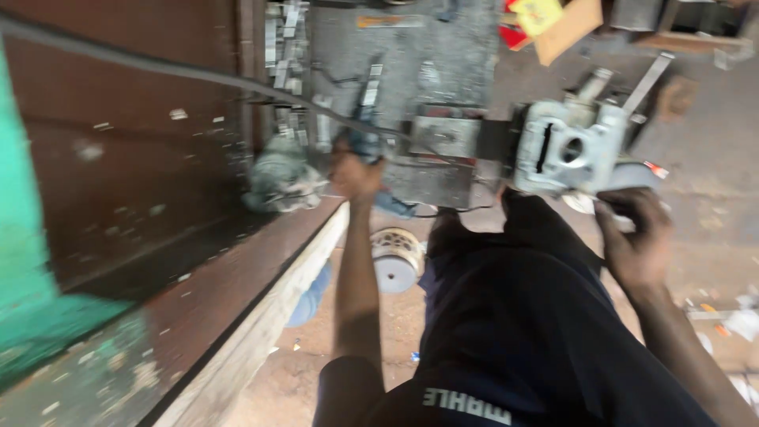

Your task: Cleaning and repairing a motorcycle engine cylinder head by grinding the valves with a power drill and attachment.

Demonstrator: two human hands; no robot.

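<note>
Just two hands [356,175] [636,241], one grinder [573,150].

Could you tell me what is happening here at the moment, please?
A person stands over a workshop floor, looking down. The left hand grips a blue tool with a dark cable beside a brown metal panel. The right hand rests on a grey cut-off machine. The picture is blurred.

Dark navy trousers [514,316] and a short-sleeved dark top [371,399], seemingly bearing pale lettering at the hem, are worn; both forearms are bare.
</note>
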